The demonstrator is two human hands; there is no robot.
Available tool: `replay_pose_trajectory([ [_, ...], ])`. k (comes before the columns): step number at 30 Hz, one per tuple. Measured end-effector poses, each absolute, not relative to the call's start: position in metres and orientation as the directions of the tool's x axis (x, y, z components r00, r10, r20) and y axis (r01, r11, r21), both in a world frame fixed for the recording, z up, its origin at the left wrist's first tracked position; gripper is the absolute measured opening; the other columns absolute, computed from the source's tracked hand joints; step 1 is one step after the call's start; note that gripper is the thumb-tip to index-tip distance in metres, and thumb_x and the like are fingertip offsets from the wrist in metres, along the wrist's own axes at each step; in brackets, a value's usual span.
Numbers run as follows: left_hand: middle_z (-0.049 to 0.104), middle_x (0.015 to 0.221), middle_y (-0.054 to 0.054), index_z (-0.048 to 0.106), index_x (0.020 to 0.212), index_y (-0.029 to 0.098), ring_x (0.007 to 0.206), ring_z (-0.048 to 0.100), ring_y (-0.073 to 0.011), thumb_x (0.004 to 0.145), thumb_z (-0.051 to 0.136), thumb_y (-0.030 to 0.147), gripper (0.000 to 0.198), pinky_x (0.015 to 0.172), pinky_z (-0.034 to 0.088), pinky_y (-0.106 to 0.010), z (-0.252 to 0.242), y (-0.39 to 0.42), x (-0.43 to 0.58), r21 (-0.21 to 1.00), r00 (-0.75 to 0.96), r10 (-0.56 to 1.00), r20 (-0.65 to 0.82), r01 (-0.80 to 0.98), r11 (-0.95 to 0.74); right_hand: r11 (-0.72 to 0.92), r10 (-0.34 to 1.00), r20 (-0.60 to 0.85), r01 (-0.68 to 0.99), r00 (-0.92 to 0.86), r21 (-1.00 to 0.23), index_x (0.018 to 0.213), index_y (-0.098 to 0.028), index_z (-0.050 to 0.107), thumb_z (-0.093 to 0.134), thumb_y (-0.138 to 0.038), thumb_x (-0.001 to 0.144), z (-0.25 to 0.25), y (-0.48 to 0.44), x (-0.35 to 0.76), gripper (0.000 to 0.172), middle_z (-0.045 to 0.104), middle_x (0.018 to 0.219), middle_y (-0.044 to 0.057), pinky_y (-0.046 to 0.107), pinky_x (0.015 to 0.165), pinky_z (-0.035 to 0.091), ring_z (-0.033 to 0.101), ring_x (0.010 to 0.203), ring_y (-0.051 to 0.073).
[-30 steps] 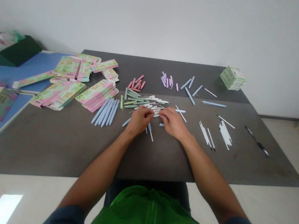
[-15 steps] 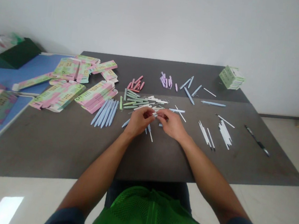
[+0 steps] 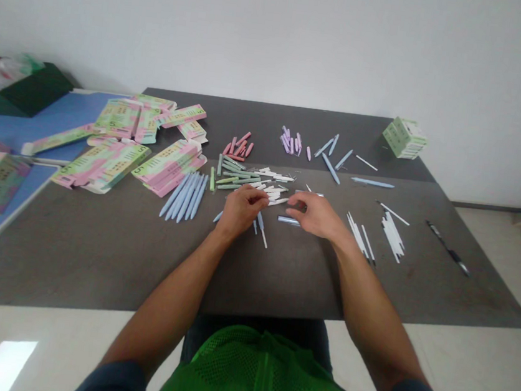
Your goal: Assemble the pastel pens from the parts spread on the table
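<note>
My left hand (image 3: 243, 211) is closed in a pinch, its fingertips on a slim white pen part (image 3: 278, 202) that points right. Facing it across a small gap, my right hand (image 3: 317, 214) has thumb and forefinger apart, with nothing visible between them. Just beyond my fingers lie loose white pen parts (image 3: 276, 176) and green pen barrels (image 3: 232, 163). A light blue barrel (image 3: 288, 220) rests by my right fingertips. Below my left hand is a blue pen piece with a white refill (image 3: 263, 229). Several light blue pen barrels (image 3: 188, 197) lie side by side to the left.
Pink and green boxes (image 3: 170, 166) cover the left side. Red pieces (image 3: 238, 146), purple pieces (image 3: 290, 141) and blue barrels (image 3: 330, 168) lie at the back. White refills (image 3: 392, 235) and a black pen (image 3: 447, 247) lie right, below a green-white box (image 3: 405, 138).
My right hand has moved right, away from my left hand, and its fingers have parted. My left hand stays nearly in place, and the white part at its fingertips now shows.
</note>
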State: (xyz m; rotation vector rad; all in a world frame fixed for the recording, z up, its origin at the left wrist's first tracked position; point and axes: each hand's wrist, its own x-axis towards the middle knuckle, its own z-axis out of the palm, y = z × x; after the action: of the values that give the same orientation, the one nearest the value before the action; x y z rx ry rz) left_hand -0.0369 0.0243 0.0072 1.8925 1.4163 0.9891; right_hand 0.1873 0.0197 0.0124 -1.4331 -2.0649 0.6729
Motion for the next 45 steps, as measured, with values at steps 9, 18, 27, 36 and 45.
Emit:
replay_pose_trajectory([
  [9, 0.071, 0.089, -0.004, 0.079, 0.093, 0.019, 0.078, 0.062, -0.0166, 0.086, 0.064, 0.027, 0.018, 0.080, 0.048, -0.031, 0.008, 0.024, -0.036, 0.766, 0.170, 0.972, 0.159, 0.600, -0.231, 0.380, 0.891, -0.056, 0.807, -0.451, -0.452, 0.081, -0.021, 0.072, 0.071, -0.017, 0.081, 0.017, 0.019, 0.195, 0.005, 0.071, 0.084, 0.006, 0.034, 0.083, 0.043, 0.061, 0.085, 0.022],
  [18, 0.072, 0.093, -0.004, 0.079, 0.095, 0.021, 0.078, 0.062, -0.0164, 0.087, 0.063, 0.027, 0.018, 0.082, 0.049, -0.031, 0.004, 0.025, -0.037, 0.749, 0.184, 0.964, 0.192, 0.607, -0.265, 0.281, 0.950, 0.065, 0.745, -0.305, -0.605, 0.080, -0.019, 0.065, 0.066, -0.020, 0.084, 0.022, 0.016, 0.186, 0.004, 0.066, 0.079, 0.002, 0.028, 0.069, 0.041, 0.057, 0.073, 0.016],
  [27, 0.071, 0.094, -0.005, 0.077, 0.100, 0.021, 0.082, 0.063, -0.0167, 0.089, 0.060, 0.025, 0.021, 0.083, 0.049, -0.030, 0.004, 0.021, -0.034, 0.764, 0.230, 0.943, 0.242, 0.554, -0.331, 0.347, 0.932, 0.151, 0.698, -0.328, -0.626, 0.080, -0.020, 0.062, 0.065, -0.020, 0.084, 0.015, 0.014, 0.173, 0.005, 0.063, 0.078, 0.001, 0.029, 0.069, 0.039, 0.054, 0.073, 0.016],
  [36, 0.074, 0.094, -0.004, 0.070, 0.106, 0.019, 0.078, 0.065, -0.0144, 0.085, 0.062, 0.020, 0.023, 0.078, 0.051, -0.027, 0.014, 0.014, -0.032, 0.839, 0.161, 0.955, 0.250, 0.456, -0.297, 0.252, 0.960, 0.127, 0.579, -0.249, -0.775, 0.085, -0.021, 0.061, 0.065, -0.025, 0.084, 0.005, 0.015, 0.165, 0.006, 0.063, 0.077, 0.000, 0.027, 0.065, 0.040, 0.053, 0.068, 0.015],
  [45, 0.075, 0.093, -0.006, 0.073, 0.092, 0.019, 0.082, 0.067, -0.0173, 0.082, 0.055, 0.015, 0.020, 0.082, 0.050, -0.030, 0.020, 0.020, -0.042, 0.797, 0.115, 0.951, 0.289, 0.521, -0.305, 0.053, 0.984, 0.066, -0.081, -0.166, -0.995, 0.094, -0.023, 0.059, 0.077, -0.054, 0.077, 0.011, 0.021, 0.168, 0.040, 0.071, 0.088, 0.002, 0.030, 0.071, 0.050, 0.063, 0.078, 0.016],
])
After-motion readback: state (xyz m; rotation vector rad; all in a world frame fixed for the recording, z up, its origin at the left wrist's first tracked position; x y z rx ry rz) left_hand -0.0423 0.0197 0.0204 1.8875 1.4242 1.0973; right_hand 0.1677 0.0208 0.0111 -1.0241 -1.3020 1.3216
